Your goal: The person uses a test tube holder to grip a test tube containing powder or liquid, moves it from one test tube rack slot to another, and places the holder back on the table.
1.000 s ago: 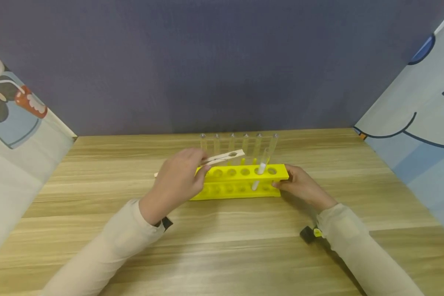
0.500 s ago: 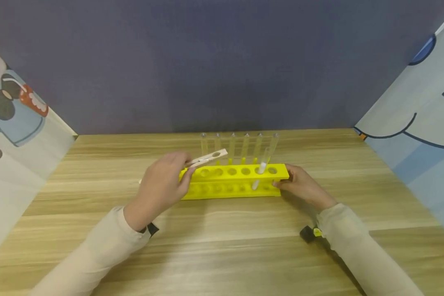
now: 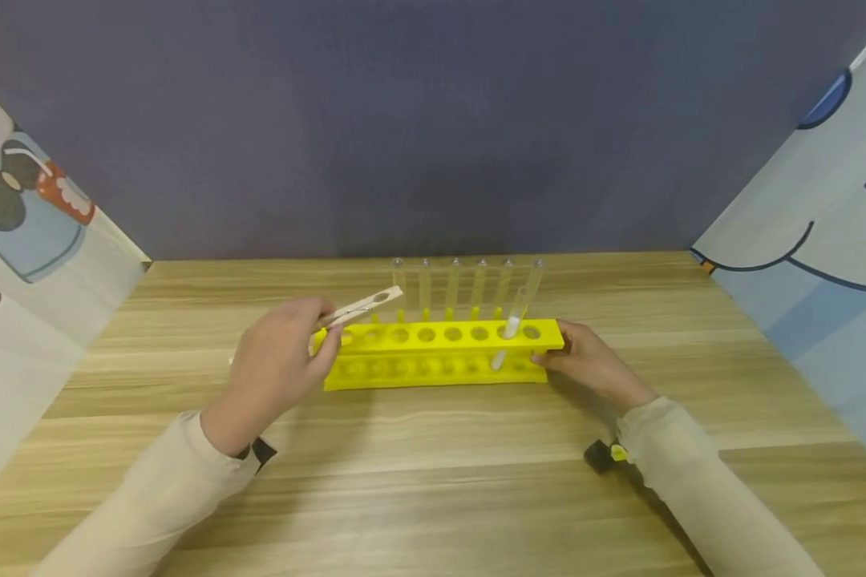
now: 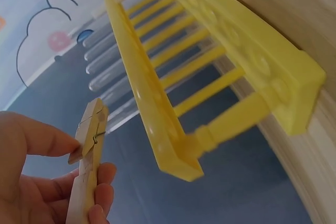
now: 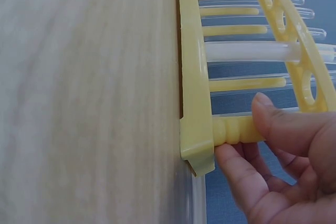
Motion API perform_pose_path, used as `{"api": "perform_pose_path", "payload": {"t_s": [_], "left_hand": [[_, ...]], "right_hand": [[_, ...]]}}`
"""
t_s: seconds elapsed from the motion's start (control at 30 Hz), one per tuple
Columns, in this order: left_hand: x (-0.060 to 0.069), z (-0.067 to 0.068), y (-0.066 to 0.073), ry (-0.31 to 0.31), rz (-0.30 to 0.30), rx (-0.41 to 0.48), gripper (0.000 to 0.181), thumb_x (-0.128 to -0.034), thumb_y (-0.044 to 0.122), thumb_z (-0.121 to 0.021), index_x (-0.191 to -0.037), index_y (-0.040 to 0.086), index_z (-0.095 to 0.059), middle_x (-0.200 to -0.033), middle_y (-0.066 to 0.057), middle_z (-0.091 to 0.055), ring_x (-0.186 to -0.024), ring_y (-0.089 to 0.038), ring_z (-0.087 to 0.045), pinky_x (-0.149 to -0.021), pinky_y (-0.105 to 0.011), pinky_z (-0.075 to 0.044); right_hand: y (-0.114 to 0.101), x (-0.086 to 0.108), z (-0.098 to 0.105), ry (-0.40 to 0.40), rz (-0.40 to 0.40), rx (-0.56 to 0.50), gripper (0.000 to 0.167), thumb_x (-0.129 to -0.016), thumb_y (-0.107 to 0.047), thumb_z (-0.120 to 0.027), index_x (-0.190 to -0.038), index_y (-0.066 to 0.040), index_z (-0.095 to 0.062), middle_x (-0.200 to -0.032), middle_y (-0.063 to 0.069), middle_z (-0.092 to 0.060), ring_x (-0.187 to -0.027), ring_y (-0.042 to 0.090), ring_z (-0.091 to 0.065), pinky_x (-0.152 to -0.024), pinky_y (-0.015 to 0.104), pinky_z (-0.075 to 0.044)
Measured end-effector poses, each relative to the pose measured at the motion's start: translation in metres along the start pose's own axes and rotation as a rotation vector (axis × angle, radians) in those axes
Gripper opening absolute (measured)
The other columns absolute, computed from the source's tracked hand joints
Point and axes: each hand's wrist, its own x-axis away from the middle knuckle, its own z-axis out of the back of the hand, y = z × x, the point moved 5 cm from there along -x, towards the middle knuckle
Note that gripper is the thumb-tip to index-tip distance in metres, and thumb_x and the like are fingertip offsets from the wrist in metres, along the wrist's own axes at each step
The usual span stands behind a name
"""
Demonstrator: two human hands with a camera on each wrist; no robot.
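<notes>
My left hand (image 3: 270,357) holds a wooden test tube holder (image 3: 368,306) over the left end of a yellow test tube rack (image 3: 447,348). In the left wrist view, thumb and fingers pinch the holder (image 4: 90,140) below its metal spring, and no tube is in it. At the rack's right end, my right hand (image 3: 595,365) grips the end post (image 5: 239,129) between thumb and fingers. One test tube (image 3: 511,327) with white contents leans slightly in a hole near that end. Several clear tubes (image 3: 453,284) stand upside down on pegs behind the rack's top board.
The rack stands on a wood-grain table (image 3: 462,473). A dark blue panel (image 3: 433,128) rises behind it. Cartoon-printed cloths (image 3: 823,240) hang at both sides. Each wrist carries a small black camera (image 3: 599,457).
My left hand has moved left along the rack with the test tube holder, uncovering more of the rack's left end. My right hand stays at the right end.
</notes>
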Motion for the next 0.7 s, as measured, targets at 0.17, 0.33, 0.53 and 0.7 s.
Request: {"api": "perform_pose_path", "payload": {"t_s": [0.17,0.33,0.53,0.7], "left_hand": [[0.005,0.003,-0.008,0.034,-0.007,-0.003,0.015,-0.0825,0.011,-0.063,-0.092,0.000,-0.062,-0.083,-0.012,-0.066,-0.073,-0.028,-0.061,-0.059,-0.041,-0.049],[0.009,0.003,-0.017,0.027,0.025,-0.008,0.016,-0.0829,0.012,-0.062,-0.092,-0.001,-0.063,-0.083,-0.014,-0.065,-0.073,-0.029,-0.061,-0.059,-0.042,-0.049],[0.012,0.004,-0.028,0.032,0.047,-0.018,0.016,-0.0836,0.012,-0.063,-0.092,-0.001,-0.063,-0.083,-0.015,-0.066,-0.072,-0.030,-0.061,-0.056,-0.042,-0.048],[0.016,0.004,-0.038,0.025,0.075,-0.033,0.015,-0.0837,0.012,-0.064,-0.091,-0.001,-0.063,-0.084,-0.017,-0.067,-0.071,-0.030,-0.061,-0.054,-0.042,-0.047]], "right_hand": [[0.003,0.000,0.000,-0.002,-0.005,-0.004,0.032,-0.088,-0.005,-0.063,-0.117,0.005,-0.056,-0.112,0.017,-0.061,-0.099,0.020,-0.057,-0.087,0.027,-0.046],[0.004,-0.001,0.000,0.000,0.015,-0.032,0.034,-0.087,-0.003,-0.063,-0.118,0.007,-0.055,-0.114,0.019,-0.060,-0.100,0.020,-0.057,-0.087,0.023,-0.046],[0.004,-0.002,0.000,-0.004,0.012,-0.040,0.035,-0.087,-0.003,-0.063,-0.120,0.007,-0.054,-0.115,0.019,-0.060,-0.103,0.022,-0.057,-0.087,0.022,-0.046],[0.004,-0.003,0.000,0.000,0.008,-0.023,0.035,-0.087,-0.003,-0.063,-0.120,0.006,-0.054,-0.115,0.019,-0.060,-0.102,0.022,-0.058,-0.086,0.022,-0.046]]}}
